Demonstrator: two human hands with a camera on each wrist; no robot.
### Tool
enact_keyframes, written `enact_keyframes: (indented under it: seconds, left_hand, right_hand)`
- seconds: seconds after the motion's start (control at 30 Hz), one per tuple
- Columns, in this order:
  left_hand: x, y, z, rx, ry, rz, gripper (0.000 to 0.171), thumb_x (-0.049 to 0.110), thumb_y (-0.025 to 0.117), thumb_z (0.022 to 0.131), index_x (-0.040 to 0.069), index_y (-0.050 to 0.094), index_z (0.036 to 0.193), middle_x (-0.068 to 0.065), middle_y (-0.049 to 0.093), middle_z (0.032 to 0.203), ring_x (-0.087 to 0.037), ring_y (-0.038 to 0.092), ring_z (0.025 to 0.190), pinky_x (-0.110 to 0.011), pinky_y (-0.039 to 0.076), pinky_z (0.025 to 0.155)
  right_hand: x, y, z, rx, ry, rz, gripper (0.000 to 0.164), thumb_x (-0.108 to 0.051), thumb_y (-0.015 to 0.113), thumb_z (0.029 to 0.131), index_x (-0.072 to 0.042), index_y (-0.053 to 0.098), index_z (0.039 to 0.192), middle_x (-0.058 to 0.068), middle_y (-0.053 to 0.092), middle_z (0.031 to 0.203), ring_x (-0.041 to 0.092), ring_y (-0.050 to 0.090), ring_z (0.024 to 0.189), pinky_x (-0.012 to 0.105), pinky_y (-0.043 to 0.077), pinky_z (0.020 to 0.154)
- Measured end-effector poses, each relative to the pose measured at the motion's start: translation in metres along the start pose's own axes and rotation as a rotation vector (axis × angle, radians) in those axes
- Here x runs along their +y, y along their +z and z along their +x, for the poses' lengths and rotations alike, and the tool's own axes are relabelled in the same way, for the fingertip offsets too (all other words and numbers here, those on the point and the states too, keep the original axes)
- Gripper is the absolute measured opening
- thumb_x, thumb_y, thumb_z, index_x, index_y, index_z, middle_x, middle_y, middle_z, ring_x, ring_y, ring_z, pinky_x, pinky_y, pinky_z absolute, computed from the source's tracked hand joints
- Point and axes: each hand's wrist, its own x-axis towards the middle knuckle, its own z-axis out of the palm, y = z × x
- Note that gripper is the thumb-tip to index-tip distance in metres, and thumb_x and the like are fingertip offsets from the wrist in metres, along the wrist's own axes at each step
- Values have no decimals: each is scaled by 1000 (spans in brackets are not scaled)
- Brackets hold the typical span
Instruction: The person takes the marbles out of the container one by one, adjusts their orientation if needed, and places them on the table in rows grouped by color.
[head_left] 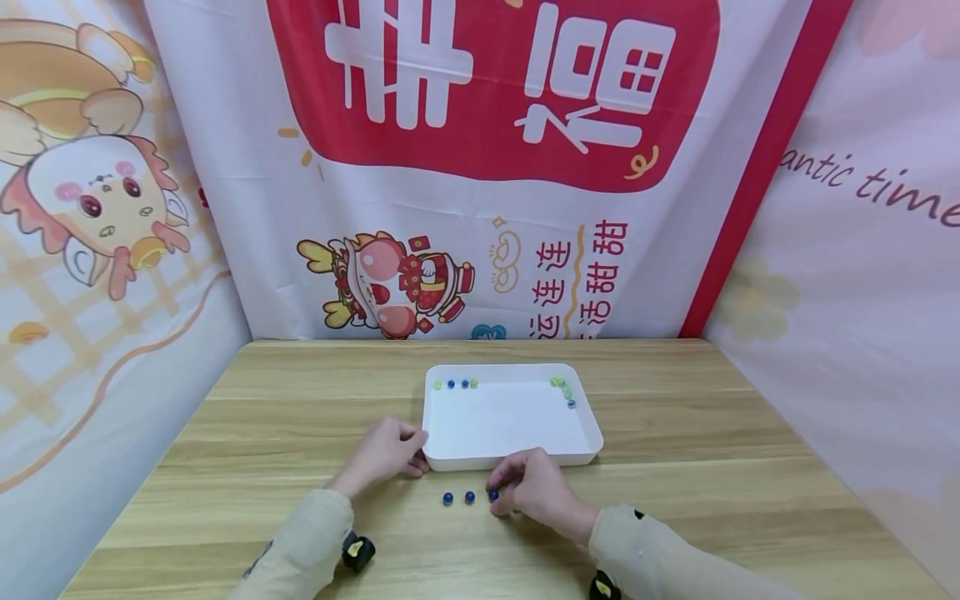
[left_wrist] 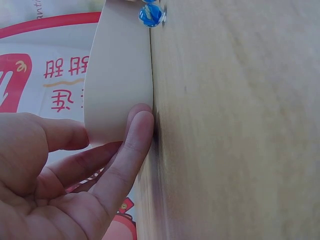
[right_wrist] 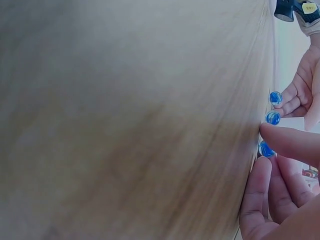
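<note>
At the left front corner of a white tray (head_left: 468, 464), my left hand (head_left: 386, 450) holds the side wall. In the left wrist view the thumb (left_wrist: 70, 134) touches the rim and the fingers (left_wrist: 132, 145) lie against the wall's lower part. My right hand (head_left: 536, 492) pinches a blue marble (head_left: 493, 495) at the table, just in front of the tray. The right wrist view shows this marble (right_wrist: 266, 149) between thumb and fingers. Two more blue marbles stand in a row to its left, one nearer (head_left: 469, 497) and one farther (head_left: 447, 499).
Inside the tray, blue and yellow-green marbles (head_left: 465, 384) line the back left. Several more marbles (head_left: 567, 392) sit in the back right corner. The wooden table (head_left: 300, 400) meets printed cloth walls (head_left: 510, 200) at the back and both sides.
</note>
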Motion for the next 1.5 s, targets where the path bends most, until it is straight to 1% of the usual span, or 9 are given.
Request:
enact_keyframes:
  seconds: [0.17, 0.37, 1.0, 1.27, 1.5]
  left_hand:
    - [-1, 0, 0, -1, 7, 1, 28, 9, 54, 101, -1, 72, 83, -10, 68, 75, -22, 68, 69, -32, 61, 64]
    - [-1, -1, 0, -2, 9, 6, 28, 9, 53, 101, -1, 72, 83, -10, 68, 76, -22, 68, 69, -32, 61, 64]
    - [-1, 0, 0, 1, 15, 10, 28, 9, 54, 101, -2, 71, 83, -10, 68, 75, -22, 68, 68, -32, 61, 63]
    - [0, 0, -1, 1, 14, 9, 28, 9, 53, 101, -3, 70, 82, -11, 68, 75, -23, 68, 69, -33, 61, 63]
    - [0, 0, 0, -3, 20, 8, 29, 8, 53, 101, -3, 70, 81, -11, 68, 75, -24, 68, 69, -33, 61, 63]
  right_hand:
    - [-1, 0, 0, 0, -3, 4, 27, 4, 86, 65, -10, 74, 85, 1, 69, 83, 19, 61, 76, 29, 52, 64]
    - [-2, 0, -1, -4, -2, -15, 25, 3, 87, 67, -11, 74, 84, 0, 69, 82, 18, 60, 76, 29, 51, 65]
    - [-1, 0, -1, -3, 11, -2, 27, 3, 88, 65, -11, 75, 84, 0, 69, 82, 19, 61, 76, 30, 51, 66]
    - [0, -1, -1, -4, 5, 15, 28, 3, 88, 64, -10, 75, 85, 2, 69, 83, 19, 61, 74, 29, 51, 62]
    - [1, -1, 0, -12, -25, 15, 28, 5, 88, 64, -9, 75, 85, 2, 70, 83, 18, 61, 71, 26, 52, 59]
